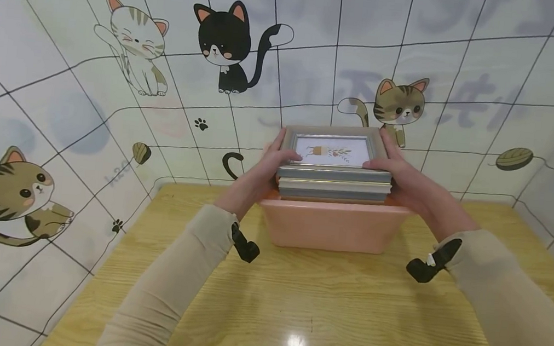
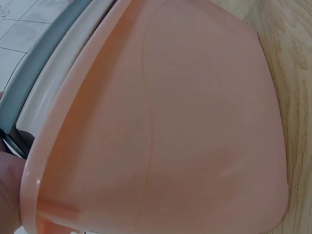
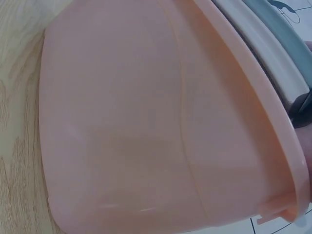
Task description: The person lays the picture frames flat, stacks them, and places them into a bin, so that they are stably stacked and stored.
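Observation:
A stack of picture frames in grey and white sits at the mouth of a pink plastic bin, its lower part hidden behind the rim. The top frame holds a print of a plant in a pot. My left hand grips the stack's left side, thumb over the top frame. On the opposite side my right hand holds it the same way. Fingers under or behind the stack are hidden. Both wrist views mostly show the bin's wall, with frame edges above its rim.
The bin stands on a wood-grain table near its back edge. A tiled-pattern wall covering with cartoon cats rises directly behind and continues along the left and right sides. Black wrist cameras hang below both sleeves.

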A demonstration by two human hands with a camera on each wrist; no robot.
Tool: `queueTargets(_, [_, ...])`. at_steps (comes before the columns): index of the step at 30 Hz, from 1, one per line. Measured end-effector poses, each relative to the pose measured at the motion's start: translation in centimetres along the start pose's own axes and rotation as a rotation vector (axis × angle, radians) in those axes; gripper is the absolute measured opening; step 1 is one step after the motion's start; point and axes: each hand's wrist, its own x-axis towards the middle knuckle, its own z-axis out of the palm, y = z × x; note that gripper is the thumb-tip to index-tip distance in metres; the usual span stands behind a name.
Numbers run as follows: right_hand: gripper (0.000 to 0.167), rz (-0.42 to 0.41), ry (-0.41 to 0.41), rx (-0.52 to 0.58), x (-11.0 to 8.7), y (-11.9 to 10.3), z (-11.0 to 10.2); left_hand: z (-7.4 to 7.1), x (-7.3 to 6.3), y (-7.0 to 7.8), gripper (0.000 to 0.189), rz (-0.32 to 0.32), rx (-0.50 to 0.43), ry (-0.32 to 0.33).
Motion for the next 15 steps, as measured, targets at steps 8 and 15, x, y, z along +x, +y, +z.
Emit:
queueTargets(8, [0.104,0.024,-0.005,-0.049,0.52,0.22,-0.02,0.23,0.12,-0.22,0.107,0.007,-0.017,-0.002])
queueTargets(15, [0.104,0.048,0.007,-0.019,0.50,0.55,-0.25,0.47,0.01,-0.26,0.110,-0.030,-0.028,-0.060])
